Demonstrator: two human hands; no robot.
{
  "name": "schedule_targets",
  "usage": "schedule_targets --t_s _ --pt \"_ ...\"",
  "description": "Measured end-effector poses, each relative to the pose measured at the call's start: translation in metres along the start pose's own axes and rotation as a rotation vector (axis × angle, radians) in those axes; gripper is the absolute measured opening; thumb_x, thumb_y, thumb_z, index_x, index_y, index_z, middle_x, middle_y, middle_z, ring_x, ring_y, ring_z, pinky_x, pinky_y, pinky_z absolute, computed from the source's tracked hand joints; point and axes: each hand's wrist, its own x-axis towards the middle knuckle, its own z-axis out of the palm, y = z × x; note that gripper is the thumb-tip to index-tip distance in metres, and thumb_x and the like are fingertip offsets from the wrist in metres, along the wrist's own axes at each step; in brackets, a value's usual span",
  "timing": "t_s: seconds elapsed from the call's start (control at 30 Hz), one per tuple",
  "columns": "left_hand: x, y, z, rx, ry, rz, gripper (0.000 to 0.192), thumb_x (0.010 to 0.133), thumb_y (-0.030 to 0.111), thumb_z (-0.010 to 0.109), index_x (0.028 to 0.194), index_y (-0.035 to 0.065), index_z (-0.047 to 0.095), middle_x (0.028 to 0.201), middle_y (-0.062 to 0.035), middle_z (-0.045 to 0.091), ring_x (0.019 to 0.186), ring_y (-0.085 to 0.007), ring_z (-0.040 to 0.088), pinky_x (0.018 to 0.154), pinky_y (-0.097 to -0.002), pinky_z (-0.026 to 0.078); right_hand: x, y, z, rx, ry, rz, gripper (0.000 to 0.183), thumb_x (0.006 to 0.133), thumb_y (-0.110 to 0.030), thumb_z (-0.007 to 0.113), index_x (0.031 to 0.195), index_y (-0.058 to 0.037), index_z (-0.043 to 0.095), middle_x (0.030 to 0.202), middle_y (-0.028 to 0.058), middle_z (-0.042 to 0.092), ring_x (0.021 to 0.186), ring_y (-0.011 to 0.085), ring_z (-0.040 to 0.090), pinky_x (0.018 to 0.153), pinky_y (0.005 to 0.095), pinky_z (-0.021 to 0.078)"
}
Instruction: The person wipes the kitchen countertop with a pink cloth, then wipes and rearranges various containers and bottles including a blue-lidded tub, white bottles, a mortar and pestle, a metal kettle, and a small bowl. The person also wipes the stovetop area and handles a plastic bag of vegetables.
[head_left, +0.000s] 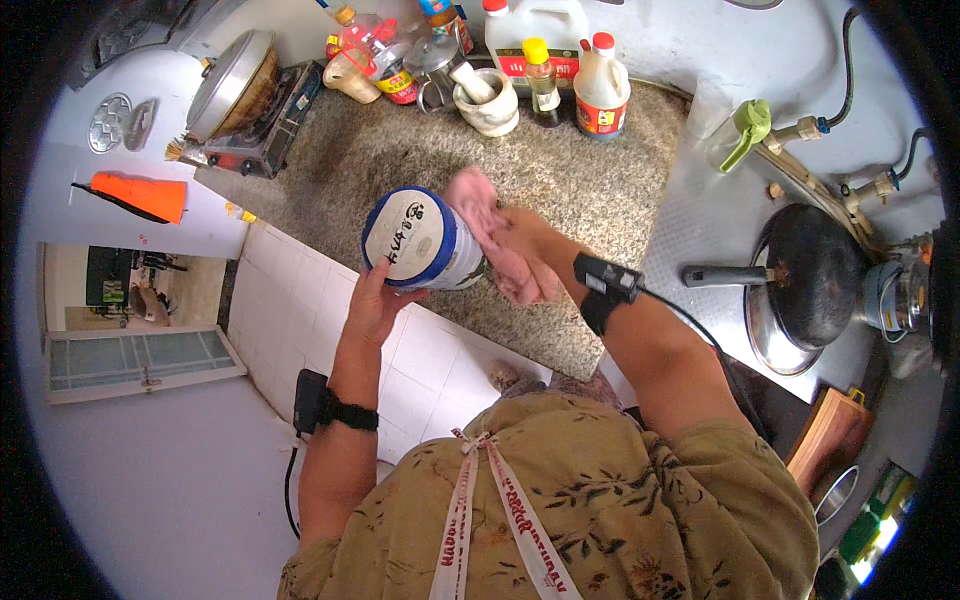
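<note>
A white plastic tub (411, 232) with a blue-rimmed lid is tilted on its side above the granite countertop (592, 187), its lid turned to the left. My left hand (371, 300) grips it from below, with a finger over the lid's edge. In my right hand (525, 236) is a crumpled pink cloth (472, 191), pressed against the tub's base end. Part of the cloth hangs down below that hand. Dark handwriting marks the lid. The fingers of my right hand are mostly hidden by the cloth.
Along the back stand a stone mortar with pestle (487, 105), a yellow-capped bottle (541, 82), a red-capped jug (602, 94) and a metal pitcher (436, 64). A lidded pan (232, 86) sits on a portable stove (262, 135) at left. A black wok (810, 277) lies at right.
</note>
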Motion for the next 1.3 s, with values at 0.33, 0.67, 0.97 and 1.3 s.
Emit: schedule_targets --t_s 0.33,0.67,0.97,1.3 --pt "0.002 0.001 0.026 0.078 0.348 -0.033 0.054 0.091 0.037 0.057 0.135 0.0193 0.03 0.125 -0.0083 0.05 0.104 -0.0251 0.056 0.064 -0.0448 0.053 0.013 -0.065 -0.026 0.445 0.037 -0.027 0.045 0.084 -0.034 0.063 0.12 -0.0074 0.06 0.108 0.0136 0.066 0.096 0.0228 0.063 0.084 0.0325 0.0504" --pt "0.002 0.013 0.011 0.168 0.18 0.007 0.059 0.09 0.037 0.06 0.137 0.0166 0.032 0.127 -0.011 0.051 0.107 -0.0299 0.057 0.073 -0.0496 0.057 0.013 -0.025 0.007 0.137 -0.012 -0.098 0.037 0.084 -0.024 0.059 0.113 -0.0013 0.061 0.103 0.0128 0.067 0.092 0.019 0.063 0.083 0.032 0.05" --pt "0.023 0.036 0.002 0.126 -0.118 -0.054 0.052 0.091 0.018 0.059 0.137 0.008 0.037 0.127 -0.0099 0.054 0.111 -0.0241 0.057 0.089 -0.0424 0.052 0.03 -0.053 -0.015 0.386 0.03 -0.086 0.039 0.085 -0.023 0.059 0.118 -0.0017 0.057 0.101 0.0115 0.066 0.09 0.017 0.062 0.082 0.0298 0.0503" --pt "0.026 0.024 0.006 0.12 0.078 0.007 0.048 0.089 0.014 0.061 0.132 0.0062 0.04 0.122 -0.011 0.054 0.108 -0.023 0.057 0.084 -0.042 0.054 0.017 -0.022 -0.005 0.083 0.096 -0.035 0.036 0.084 -0.029 0.056 0.108 -0.0037 0.063 0.089 0.0143 0.068 0.079 0.0234 0.065 0.075 0.0343 0.0521"
